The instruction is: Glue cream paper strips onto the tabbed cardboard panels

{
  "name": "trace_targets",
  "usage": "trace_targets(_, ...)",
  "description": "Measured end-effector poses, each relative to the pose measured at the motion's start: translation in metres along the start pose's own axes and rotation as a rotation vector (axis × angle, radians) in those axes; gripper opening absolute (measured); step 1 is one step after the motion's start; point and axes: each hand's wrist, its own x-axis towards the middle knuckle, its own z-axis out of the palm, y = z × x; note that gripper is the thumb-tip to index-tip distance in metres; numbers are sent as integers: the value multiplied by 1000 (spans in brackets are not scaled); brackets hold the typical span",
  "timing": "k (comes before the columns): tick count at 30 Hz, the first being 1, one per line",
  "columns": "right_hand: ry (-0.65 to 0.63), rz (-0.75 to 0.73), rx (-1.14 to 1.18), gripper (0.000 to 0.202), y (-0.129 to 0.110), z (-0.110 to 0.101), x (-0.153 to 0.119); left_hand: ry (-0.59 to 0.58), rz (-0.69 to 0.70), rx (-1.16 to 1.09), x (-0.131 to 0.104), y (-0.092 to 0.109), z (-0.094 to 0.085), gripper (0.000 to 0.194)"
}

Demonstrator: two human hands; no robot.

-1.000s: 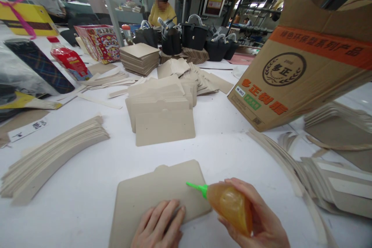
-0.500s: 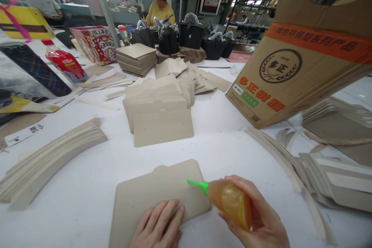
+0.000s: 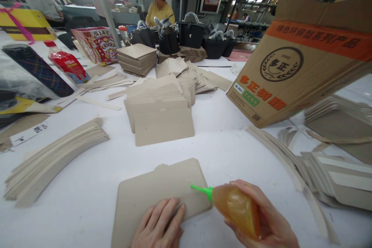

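Observation:
My right hand [image 3: 261,217] is wrapped round an amber squeeze glue bottle [image 3: 236,205] with a thin green nozzle [image 3: 202,190]. The nozzle tip points left, at or just above a grey-beige cardboard panel [image 3: 151,190] with rounded corners and a small tab on its far edge. By the tip, a faint glossy mark shows on the panel. My left hand [image 3: 161,223] lies on the panel's near part, fingers stretched out and holding nothing. Beyond the panel, similar cardboard panels [image 3: 164,126] lie overlapped in a row.
Curved cardboard strips [image 3: 58,159] lie at left, with more strips [image 3: 279,155] at right. A large carton [image 3: 270,77] leans at the right, near stacked panels [image 3: 337,182]. Farther back are a panel stack [image 3: 136,60], black handbags [image 3: 190,35], a red bottle [image 3: 68,64] and co-workers.
My right hand and the glue bottle have shifted slightly right and down. A faint glossy mark now shows near the nozzle tip. The left hand stays on the panel.

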Motion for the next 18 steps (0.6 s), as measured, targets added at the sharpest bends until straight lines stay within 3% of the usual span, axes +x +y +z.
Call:
trace_targets(4,6,25,34,53,-1,10,-2,15,-45,-28,1,1,-1,28)
trace_targets(7,75,201,125,53,-1,22,-2,44,-51,-43,4,4,-1,28)
trace_targets(10,142,426,393,54,-4,31,7,48,-43,-41,8,5,-2,29)
trace_targets(14,158,710,888,37,-14,37,25,54,-40,-20,9,6,-9,32)
trace_targets(18,91,766,930,42,-19,41,25,91,-73,32,-6,0,-24,31)
